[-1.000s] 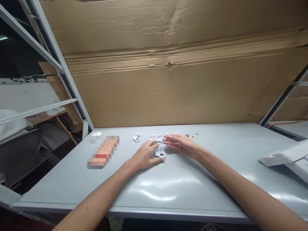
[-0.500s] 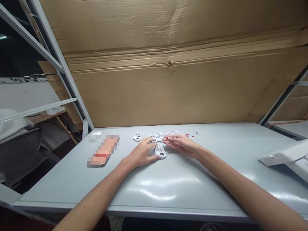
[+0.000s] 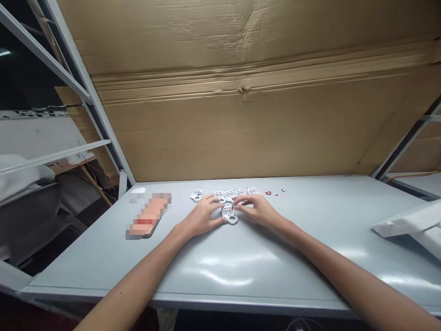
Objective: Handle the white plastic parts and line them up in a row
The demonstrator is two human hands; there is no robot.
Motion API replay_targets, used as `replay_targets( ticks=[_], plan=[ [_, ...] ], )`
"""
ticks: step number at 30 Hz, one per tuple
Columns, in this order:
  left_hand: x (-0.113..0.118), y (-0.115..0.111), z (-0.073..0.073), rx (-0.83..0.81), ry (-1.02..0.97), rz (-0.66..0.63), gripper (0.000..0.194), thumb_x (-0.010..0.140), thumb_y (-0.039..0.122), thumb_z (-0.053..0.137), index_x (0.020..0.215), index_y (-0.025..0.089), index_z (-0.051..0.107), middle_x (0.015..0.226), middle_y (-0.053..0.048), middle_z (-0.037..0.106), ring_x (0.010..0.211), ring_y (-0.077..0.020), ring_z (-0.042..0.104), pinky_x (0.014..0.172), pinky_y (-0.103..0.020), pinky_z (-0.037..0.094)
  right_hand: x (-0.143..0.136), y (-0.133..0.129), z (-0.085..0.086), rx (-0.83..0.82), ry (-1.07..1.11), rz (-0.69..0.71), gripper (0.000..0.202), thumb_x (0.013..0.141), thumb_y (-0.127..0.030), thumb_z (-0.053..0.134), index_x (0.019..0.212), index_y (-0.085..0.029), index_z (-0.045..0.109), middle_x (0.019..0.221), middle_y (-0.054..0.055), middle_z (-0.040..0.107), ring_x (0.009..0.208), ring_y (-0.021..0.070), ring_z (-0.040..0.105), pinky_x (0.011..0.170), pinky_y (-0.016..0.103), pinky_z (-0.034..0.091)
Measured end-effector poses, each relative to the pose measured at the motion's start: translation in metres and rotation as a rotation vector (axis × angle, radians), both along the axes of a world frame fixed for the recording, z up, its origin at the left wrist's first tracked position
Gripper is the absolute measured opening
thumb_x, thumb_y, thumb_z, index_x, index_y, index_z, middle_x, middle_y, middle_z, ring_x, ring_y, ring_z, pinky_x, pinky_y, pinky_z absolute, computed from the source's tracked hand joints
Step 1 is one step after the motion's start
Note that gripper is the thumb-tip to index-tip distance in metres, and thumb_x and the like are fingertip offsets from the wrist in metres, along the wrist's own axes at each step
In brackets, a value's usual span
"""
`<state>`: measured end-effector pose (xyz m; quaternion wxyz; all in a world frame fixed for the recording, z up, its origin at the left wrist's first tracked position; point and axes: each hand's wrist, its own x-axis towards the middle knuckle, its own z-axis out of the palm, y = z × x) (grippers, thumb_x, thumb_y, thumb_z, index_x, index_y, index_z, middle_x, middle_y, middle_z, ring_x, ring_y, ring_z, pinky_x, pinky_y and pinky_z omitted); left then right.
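A white plastic part (image 3: 230,215) with a round hole at its near end and small openings at its far end lies in front of me. My left hand (image 3: 204,216) holds it from the left, its thumb by the lower edge and its fingers along the upper side. On the right, my right hand (image 3: 257,208) pinches a small red piece (image 3: 233,208) at the far end of that part. Behind the hands, a row of similar white parts (image 3: 239,193) stands partly hidden by my fingers. One more white part (image 3: 197,195) lies apart to the left.
Small red pieces (image 3: 268,193) and a thin dark bit (image 3: 283,190) lie at the right rear. A blurred phone-like object (image 3: 151,216) and a white item (image 3: 138,191) are at the left. White panels (image 3: 406,223) rest at the right; cardboard (image 3: 241,138) backs the table (image 3: 213,294).
My right hand has moved in to the white part, its fingers curling into a pinch with the red piece at the part's far end. The left hand stays nearly still.
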<state>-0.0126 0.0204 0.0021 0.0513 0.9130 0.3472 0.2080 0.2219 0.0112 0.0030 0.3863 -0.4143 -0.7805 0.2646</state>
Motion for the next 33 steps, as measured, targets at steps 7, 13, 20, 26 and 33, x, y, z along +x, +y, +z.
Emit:
replay_targets(
  ticks=[7, 13, 20, 26, 33],
  plan=[
    [-0.001, 0.001, -0.001, -0.004, 0.03, 0.0, 0.036, 0.091, 0.045, 0.063, 0.121, 0.024, 0.065, 0.128, -0.01, 0.059, 0.132, -0.0323, 0.042, 0.109, -0.049, 0.038, -0.001, 0.0, -0.006, 0.081, -0.117, 0.031, 0.015, 0.087, -0.025, 0.062, 0.087, -0.026, 0.077, 0.12, 0.007, 0.069, 0.111, 0.0259, 0.063, 0.098, 0.043, 0.047],
    [-0.002, 0.002, -0.001, 0.007, 0.035, -0.023, 0.036, 0.091, 0.045, 0.063, 0.12, 0.023, 0.065, 0.127, -0.009, 0.06, 0.131, -0.0322, 0.042, 0.108, -0.048, 0.039, -0.002, 0.0, -0.006, 0.096, -0.205, 0.077, 0.018, 0.089, -0.022, 0.059, 0.091, -0.024, 0.078, 0.118, 0.008, 0.07, 0.106, 0.0248, 0.066, 0.094, 0.04, 0.05],
    [-0.005, 0.002, 0.0, 0.0, 0.042, -0.03, 0.037, 0.091, 0.044, 0.063, 0.124, 0.026, 0.064, 0.126, -0.009, 0.06, 0.13, -0.0309, 0.044, 0.109, -0.048, 0.038, -0.002, -0.006, 0.004, 0.151, -0.301, 0.207, 0.024, 0.092, -0.017, 0.053, 0.098, -0.025, 0.075, 0.107, 0.006, 0.073, 0.094, 0.0216, 0.067, 0.083, 0.035, 0.051],
    [-0.005, -0.003, 0.007, -0.034, 0.068, 0.004, 0.04, 0.091, 0.045, 0.063, 0.126, 0.026, 0.063, 0.128, -0.008, 0.059, 0.132, -0.0318, 0.042, 0.109, -0.048, 0.038, -0.001, -0.006, 0.003, 0.132, -0.297, 0.207, 0.021, 0.091, -0.017, 0.054, 0.094, -0.024, 0.074, 0.092, 0.003, 0.074, 0.079, 0.0177, 0.066, 0.076, 0.031, 0.051],
    [0.013, -0.021, 0.007, -0.01, 0.082, 0.073, 0.052, 0.08, 0.053, 0.072, 0.121, 0.02, 0.064, 0.13, -0.012, 0.059, 0.135, -0.0365, 0.039, 0.111, -0.051, 0.035, -0.004, -0.006, 0.001, 0.171, -0.28, 0.253, 0.02, 0.092, -0.019, 0.056, 0.085, -0.024, 0.075, 0.094, 0.003, 0.074, 0.083, 0.0184, 0.066, 0.076, 0.03, 0.049]
  ],
)
